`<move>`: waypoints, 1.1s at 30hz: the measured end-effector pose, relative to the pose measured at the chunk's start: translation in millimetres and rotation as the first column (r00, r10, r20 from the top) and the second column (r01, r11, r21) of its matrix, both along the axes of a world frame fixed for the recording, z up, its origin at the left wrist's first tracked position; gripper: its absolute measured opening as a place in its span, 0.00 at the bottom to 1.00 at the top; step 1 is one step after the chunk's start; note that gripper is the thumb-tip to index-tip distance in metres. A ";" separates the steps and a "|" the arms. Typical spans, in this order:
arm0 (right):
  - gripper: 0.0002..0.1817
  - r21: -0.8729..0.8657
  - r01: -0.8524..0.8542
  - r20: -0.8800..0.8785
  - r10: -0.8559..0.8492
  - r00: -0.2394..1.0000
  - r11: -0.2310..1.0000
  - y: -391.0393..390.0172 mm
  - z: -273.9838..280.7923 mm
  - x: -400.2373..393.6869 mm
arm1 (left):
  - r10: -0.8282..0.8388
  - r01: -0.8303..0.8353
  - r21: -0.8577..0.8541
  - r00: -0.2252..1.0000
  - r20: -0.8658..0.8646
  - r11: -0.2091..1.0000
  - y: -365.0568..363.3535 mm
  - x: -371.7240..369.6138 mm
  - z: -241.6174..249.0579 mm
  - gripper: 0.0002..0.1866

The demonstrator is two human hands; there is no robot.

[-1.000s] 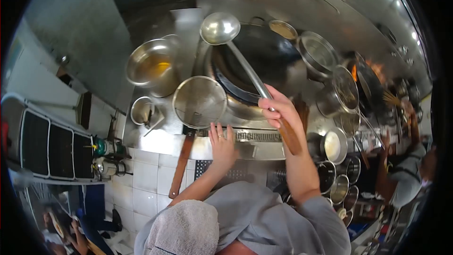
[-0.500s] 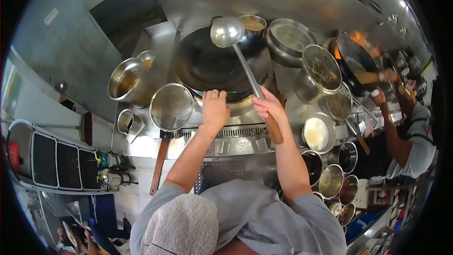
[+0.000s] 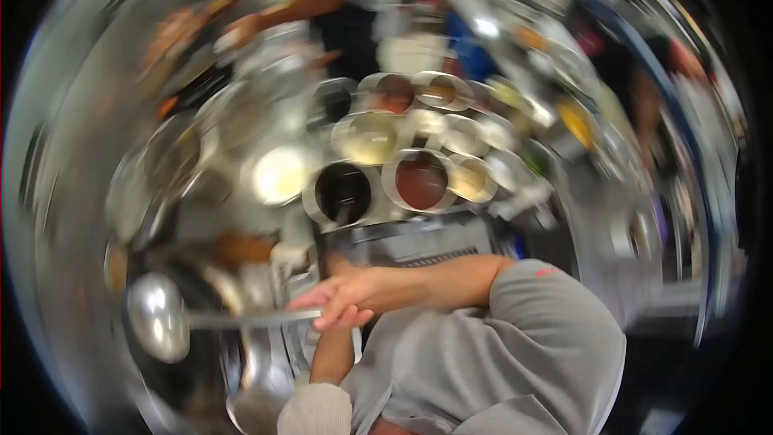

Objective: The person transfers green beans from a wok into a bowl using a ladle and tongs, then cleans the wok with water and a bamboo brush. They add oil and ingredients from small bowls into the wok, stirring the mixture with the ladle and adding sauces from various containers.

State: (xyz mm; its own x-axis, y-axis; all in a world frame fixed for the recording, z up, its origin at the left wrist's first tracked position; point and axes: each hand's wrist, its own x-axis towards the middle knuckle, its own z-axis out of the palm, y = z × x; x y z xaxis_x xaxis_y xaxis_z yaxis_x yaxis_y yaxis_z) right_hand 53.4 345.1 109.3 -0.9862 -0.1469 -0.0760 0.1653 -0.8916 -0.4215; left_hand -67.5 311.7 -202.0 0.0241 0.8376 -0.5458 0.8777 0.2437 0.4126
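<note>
The ladle (image 3: 159, 318) is in my right hand (image 3: 346, 296), its long metal handle running left to a round bowl over the dark wok (image 3: 181, 383) at the lower left. My right fingers are wrapped round the handle. My left forearm (image 3: 332, 358) rises below my right hand; the left hand is mostly hidden and blurred there, so its fingers cannot be made out. Beyond my hands stand a pot of dark liquid (image 3: 343, 193) and a pot of red-brown sauce (image 3: 420, 180).
Several more metal containers stand farther back, one with pale yellow contents (image 3: 280, 175). A dark slotted tray (image 3: 427, 243) lies in front of the sauce pots. A co-worker's arms (image 3: 302, 4) reach over the stove at the upper left. Motion blurs the surroundings.
The view has swung right, bringing the sauce pots to the middle and the wok to the lower left. The ladle is still in my right hand. My left hand has become mostly hidden.
</note>
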 end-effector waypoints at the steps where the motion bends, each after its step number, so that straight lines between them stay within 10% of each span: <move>1: 0.41 -0.052 0.071 -0.025 -0.073 0.997 0.996 -10.0 3.4 29.1 | -0.014 0.016 0.015 0.997 -0.073 1.000 3.6 -1.2 -26.4 0.47; 8: 0.43 -0.146 0.632 -0.029 -0.642 0.766 0.761 -135.8 45.3 194.7 | -0.052 0.110 0.146 0.935 -0.352 0.983 43.2 -10.8 -104.4 0.61; 11: 0.42 -0.092 0.883 0.064 -0.882 0.467 0.460 -191.6 48.6 235.7 | -0.294 0.197 -0.390 0.933 -0.208 0.899 87.6 -11.6 -63.3 0.40; 14: 0.40 -0.121 0.981 0.029 -0.988 0.154 0.150 -242.9 44.0 279.3 | -0.653 0.486 -0.546 0.742 -0.155 0.683 109.2 34.3 -48.7 0.34; 17: 0.37 -0.173 0.980 -0.012 -0.995 -0.101 -0.098 -288.6 34.3 339.7 | -0.622 0.511 -0.615 0.782 0.043 0.600 94.6 143.7 -47.8 0.24; 18: 0.36 -0.204 0.967 -0.031 -0.987 -0.160 -0.151 -302.5 37.1 360.7 | -0.940 0.867 -0.393 0.340 0.015 0.307 78.3 214.4 -32.9 0.17; 20: 0.35 -0.197 0.940 -0.032 -0.956 -0.290 -0.278 -333.0 34.4 401.6 | -0.905 0.983 0.146 0.039 0.423 0.110 34.1 338.1 -17.0 0.13; 21: 0.35 -0.247 0.919 -0.060 -0.942 -0.330 -0.306 -347.3 34.0 419.4 | -0.536 0.922 -0.043 0.261 0.803 0.385 -21.1 395.8 68.3 0.11; 23: 0.37 -0.339 0.839 -0.009 -0.890 -0.456 -0.426 -383.6 36.9 447.5 | -0.678 0.867 0.333 0.006 0.735 0.369 -69.8 502.5 132.9 0.10; 28: 0.39 -0.339 0.751 -0.107 -0.770 -0.629 -0.566 -462.4 34.0 499.6 | -0.806 0.487 0.659 0.190 0.561 0.573 -90.6 687.8 255.7 0.09; 30: 0.39 -0.366 0.699 -0.111 -0.717 -0.688 -0.614 -486.9 35.2 504.5 | -0.805 0.355 0.725 0.316 0.501 0.591 -81.7 738.2 277.9 0.17; 33: 0.39 -0.452 0.590 -0.088 -0.625 -0.776 -0.669 -514.6 33.6 493.4 | -0.906 0.598 0.688 0.352 0.236 0.411 -65.8 796.5 291.5 0.26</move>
State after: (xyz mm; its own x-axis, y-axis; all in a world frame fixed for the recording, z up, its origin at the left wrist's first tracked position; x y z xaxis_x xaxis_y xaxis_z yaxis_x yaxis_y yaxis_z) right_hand 546.8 -169.6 142.8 0.6615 0.7450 0.0859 -0.7485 0.6629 0.0145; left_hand 729.0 245.9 89.5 0.9026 0.3777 0.2068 0.1574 -0.7364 0.6580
